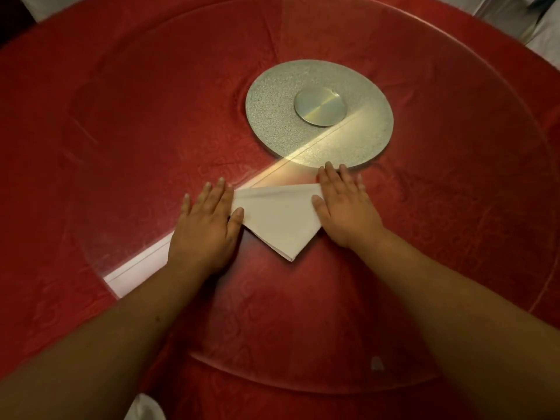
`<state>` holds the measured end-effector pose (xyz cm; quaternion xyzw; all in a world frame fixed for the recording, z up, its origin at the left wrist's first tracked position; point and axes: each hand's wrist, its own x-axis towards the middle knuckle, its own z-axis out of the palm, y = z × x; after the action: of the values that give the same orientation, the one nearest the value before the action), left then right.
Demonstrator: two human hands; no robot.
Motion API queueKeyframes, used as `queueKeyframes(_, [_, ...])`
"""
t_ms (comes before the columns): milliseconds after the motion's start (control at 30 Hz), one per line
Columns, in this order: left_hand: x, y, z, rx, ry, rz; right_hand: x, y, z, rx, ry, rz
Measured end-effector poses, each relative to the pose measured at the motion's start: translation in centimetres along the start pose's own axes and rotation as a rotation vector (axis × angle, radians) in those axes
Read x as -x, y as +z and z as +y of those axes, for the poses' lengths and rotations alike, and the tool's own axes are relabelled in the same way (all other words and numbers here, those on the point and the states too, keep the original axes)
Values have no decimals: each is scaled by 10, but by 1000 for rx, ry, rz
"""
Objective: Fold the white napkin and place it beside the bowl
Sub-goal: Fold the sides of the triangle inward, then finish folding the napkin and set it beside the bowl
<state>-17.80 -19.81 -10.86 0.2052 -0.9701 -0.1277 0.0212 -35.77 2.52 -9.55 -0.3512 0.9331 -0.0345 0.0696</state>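
Head view, looking down on a round counter covered with a red patterned cloth under a clear glass turntable. At the centre of the frame lies the white napkin, folded into a triangle with its long edge toward the top of the frame and its point toward the bottom. The layered edges show at the lower point.

The left hand lies flat, palm down, fingers spread and extended, at the left corner of the napkin. Its thumb rests on the cloth's left edge, and the rest of the hand rests on the glass beside it. The right hand lies flat too, palm down, fingers extended, covering the napkin's right corner, with the thumb lying along the right sloping edge. Neither hand grips anything; both press down with open palms.

Just above the napkin, in the upper middle of the frame, sits a silver speckled disc with a smaller polished metal hub at its centre. The right fingertips reach the disc's lower rim. A pale band of reflected light runs diagonally across the glass from lower left to the disc.
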Motion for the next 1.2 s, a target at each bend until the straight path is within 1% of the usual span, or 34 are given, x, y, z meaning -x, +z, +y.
queueKeyframes(100, [1,-2,3,28,-7,30,2,0,0,2,22,15])
queueKeyframes(200, [4,-6,6,80,-18,145,4,0,-7,-5,71,49])
queueKeyframes(300, [5,-15,7,103,-48,287,11,-4,-16,-33,128,151])
queueKeyframes(333, [4,-18,7,118,-65,292,15,-6,-22,-53,119,199])
queueKeyframes(367, [3,-22,7,155,-96,261,20,-9,-31,-80,95,245])
queueKeyframes(467, [-1,-35,6,279,-282,57,40,-15,-62,-160,-75,371])
queueKeyframes(500, [-1,-40,7,284,-328,-24,47,-15,-72,-175,-147,374])
queueKeyframes(600, [1,-53,13,307,-384,-272,67,-13,-97,-136,-297,225])
queueKeyframes(667, [9,-57,19,416,-422,-389,81,-8,-107,-91,-330,138])
queueKeyframes(733, [18,-60,24,475,-445,-485,93,-3,-110,-75,-339,106])
queueKeyframes(800, [27,-63,28,546,-445,-597,103,0,-109,-97,-333,124])
queueKeyframes(933, [47,-65,37,793,-444,-866,123,3,-99,-137,-338,201])
queueKeyframes(1033, [63,-64,42,824,-378,-1034,138,6,-88,-124,-363,224])
queueKeyframes(1067, [66,-64,44,825,-359,-1040,142,8,-84,-128,-387,233])
queueKeyframes(1100, [67,-62,45,814,-344,-980,145,10,-82,-132,-419,242])
queueKeyframes(1133, [67,-59,45,777,-331,-841,148,12,-80,-131,-452,249])
queueKeyframes(1200, [66,-49,41,596,-263,-390,150,13,-76,-126,-493,239])
